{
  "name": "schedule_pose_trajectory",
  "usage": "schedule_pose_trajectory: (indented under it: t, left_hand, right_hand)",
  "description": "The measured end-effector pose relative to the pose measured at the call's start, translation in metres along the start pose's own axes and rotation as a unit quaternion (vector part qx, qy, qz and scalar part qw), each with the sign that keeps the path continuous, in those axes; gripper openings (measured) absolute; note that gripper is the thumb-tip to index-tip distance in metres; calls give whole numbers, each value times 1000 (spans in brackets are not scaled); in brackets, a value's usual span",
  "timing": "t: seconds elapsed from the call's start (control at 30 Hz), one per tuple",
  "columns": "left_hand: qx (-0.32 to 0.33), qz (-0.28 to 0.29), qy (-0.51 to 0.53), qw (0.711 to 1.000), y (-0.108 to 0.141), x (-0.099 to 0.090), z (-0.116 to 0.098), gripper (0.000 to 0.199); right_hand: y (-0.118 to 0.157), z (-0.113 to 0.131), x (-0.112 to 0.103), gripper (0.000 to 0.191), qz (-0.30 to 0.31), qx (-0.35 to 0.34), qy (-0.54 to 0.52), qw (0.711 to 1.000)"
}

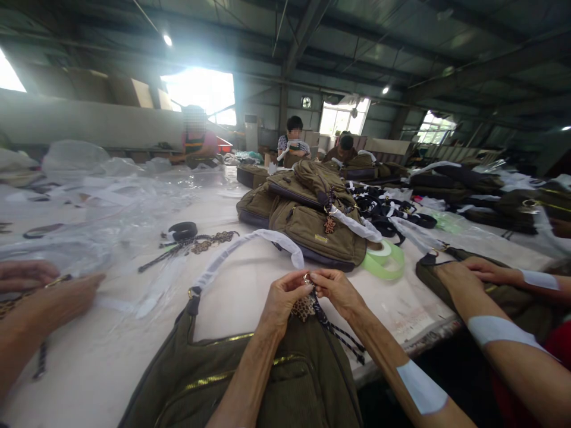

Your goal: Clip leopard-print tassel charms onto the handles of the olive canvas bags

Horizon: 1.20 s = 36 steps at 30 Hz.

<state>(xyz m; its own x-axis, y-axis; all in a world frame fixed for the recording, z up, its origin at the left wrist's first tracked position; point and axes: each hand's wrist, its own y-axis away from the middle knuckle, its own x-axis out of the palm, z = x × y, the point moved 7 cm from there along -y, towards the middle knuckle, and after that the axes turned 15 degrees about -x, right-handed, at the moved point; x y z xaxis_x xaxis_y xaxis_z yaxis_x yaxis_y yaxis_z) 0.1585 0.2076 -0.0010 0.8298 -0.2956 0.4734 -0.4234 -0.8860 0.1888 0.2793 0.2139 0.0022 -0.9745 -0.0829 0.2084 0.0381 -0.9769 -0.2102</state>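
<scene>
Left hand and right hand: fingers together, both sets pinched on a small metal clasp, contact partly hidden by the fingers themselves. A braided black cord runs from the clasp down across an olive canvas shoulder bag, which lies directly under the hands at the table's near edge. A leopard-print tag sits just below the fingers. The bag has gold zips and a white-wrapped strap arching up from a buckle. Bag interior not visible; contents cannot be told.

Beyond it, a pile of similar olive bags sits mid-table, beside a roll of green tape and tangled black straps. Clear plastic film covers the left of the white table.

Co-workers' hands enter at right, and another hand at left. Seated people work farther down, under a steel-roofed shed with bright windows. Far table items are small and hard to make out; bottom of the bag is cut off by the frame.
</scene>
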Motion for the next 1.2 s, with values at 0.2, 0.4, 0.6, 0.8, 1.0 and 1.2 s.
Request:
schedule_pose_trajectory:
  t: [0.2, 0.4, 0.6, 0.8, 1.0, 1.2]
  left_hand:
    - [9, 6, -34, 999, 1, -2, 0, 34]
    - [-2, 21, -34, 999, 1, 3, 1, 30]
    - [24, 45, -40, 998, 4, 8, -6, 38]
    - [30, 47, -65, 996, 8, 7, -7, 35]
    - [40, 40, -81, 995, 11, 9, -10, 33]
    - [68, 16, -61, 996, 12, 9, -17, 34]
  right_hand:
    - [5, 4, 3, 34, 15, 8, 4, 1000]
    - [9, 5, 4, 31, 31, 0, -5, 1000]
    - [7, 17, 9, 28, 49, -12, -49, 997]
    - [9, 15, 10, 29, 49, -11, -48, 998]
    - [11, 20, 9, 30, 36, -20, -15, 999]
    - [8, 42, 13, 25, 33, -131, 101, 986]
